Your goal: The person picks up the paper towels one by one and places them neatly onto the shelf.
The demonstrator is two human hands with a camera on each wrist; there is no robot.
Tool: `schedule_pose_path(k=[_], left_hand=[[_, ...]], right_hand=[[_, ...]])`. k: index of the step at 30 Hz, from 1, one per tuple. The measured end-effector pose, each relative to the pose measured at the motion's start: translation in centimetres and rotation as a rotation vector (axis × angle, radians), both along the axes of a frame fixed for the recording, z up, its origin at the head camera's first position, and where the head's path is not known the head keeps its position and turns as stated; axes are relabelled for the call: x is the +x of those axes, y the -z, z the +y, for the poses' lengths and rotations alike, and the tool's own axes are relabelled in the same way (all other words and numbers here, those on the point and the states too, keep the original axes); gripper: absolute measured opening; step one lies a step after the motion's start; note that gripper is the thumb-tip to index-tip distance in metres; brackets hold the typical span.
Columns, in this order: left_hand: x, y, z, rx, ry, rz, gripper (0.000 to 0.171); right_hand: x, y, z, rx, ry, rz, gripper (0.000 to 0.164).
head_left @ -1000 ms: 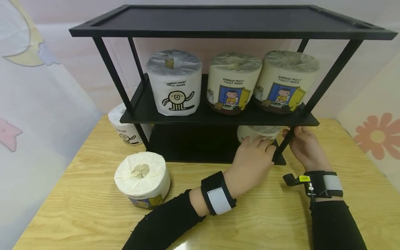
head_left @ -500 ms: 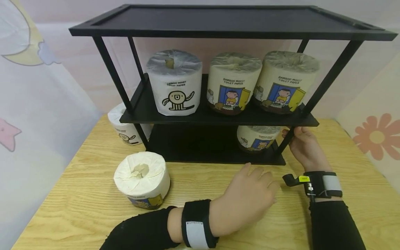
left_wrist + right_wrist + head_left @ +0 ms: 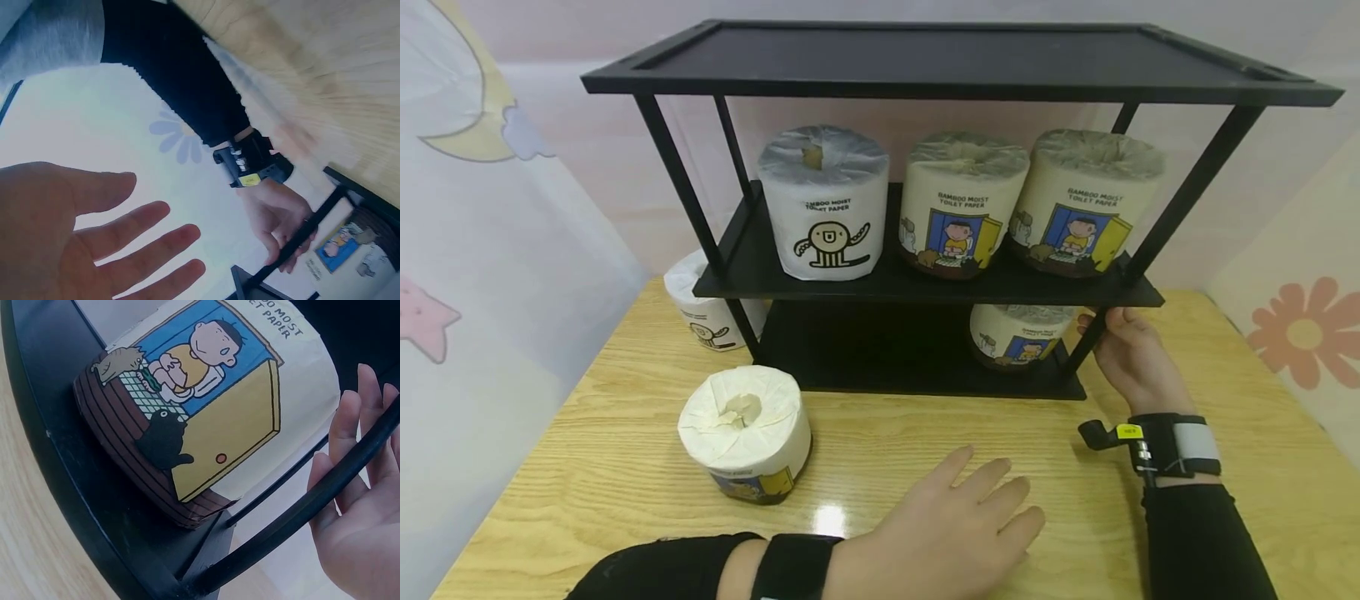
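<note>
My left hand (image 3: 936,529) hovers above the wooden table in front of the rack, fingers spread and holding nothing; the left wrist view also shows this hand (image 3: 94,234) with extended fingers. At the rack's right front post (image 3: 300,512), my right hand (image 3: 1138,358) has its fingers reaching behind the post, loosely extended. The right wrist view puts these fingertips (image 3: 347,409) close to a wrapped toilet roll (image 3: 225,406); whether they touch it I cannot tell. This toilet roll (image 3: 1018,337) stands upright at the right end of the black rack's lower shelf (image 3: 880,350).
Three toilet rolls, among them a white one (image 3: 823,208), stand on the middle shelf (image 3: 917,292). A toilet roll (image 3: 745,433) sits on the table (image 3: 625,517) at front left. Another roll (image 3: 700,308) stands behind the rack's left front post.
My left hand has drawn back from the toilet roll on the lower shelf, toward the table's front and slightly left. My right hand has stayed at the post.
</note>
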State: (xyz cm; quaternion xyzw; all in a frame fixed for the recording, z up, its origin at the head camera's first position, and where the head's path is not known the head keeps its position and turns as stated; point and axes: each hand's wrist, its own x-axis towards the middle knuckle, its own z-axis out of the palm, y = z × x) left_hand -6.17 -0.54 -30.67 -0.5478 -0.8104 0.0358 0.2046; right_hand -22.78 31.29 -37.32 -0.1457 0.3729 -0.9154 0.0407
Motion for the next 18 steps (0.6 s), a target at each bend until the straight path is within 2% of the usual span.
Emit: schedule_pose_path(k=[5, 9, 13, 18], left_hand=[[0.9, 0.4, -2.0, 0.000, 0.011, -0.013, 0.034], [1.5, 1.0, -3.7, 0.016, 0.040, 0.027, 0.037], [1.5, 1.2, -5.2, 0.009, 0.043, 0.087, 0.036], [1.1, 1.1, -6.7, -0.012, 0.016, 0.082, 0.045]], right_hand=[[-0.1, 0.0, 0.0, -0.014, -0.019, 0.011, 0.031], [-0.1, -0.1, -0.1, -0.005, -0.017, 0.009, 0.031], [-0.3, -0.1, -0.2, 0.023, 0.009, 0.014, 0.030], [-0.3, -0.1, -0.1, 0.012, 0.019, 0.012, 0.027]])
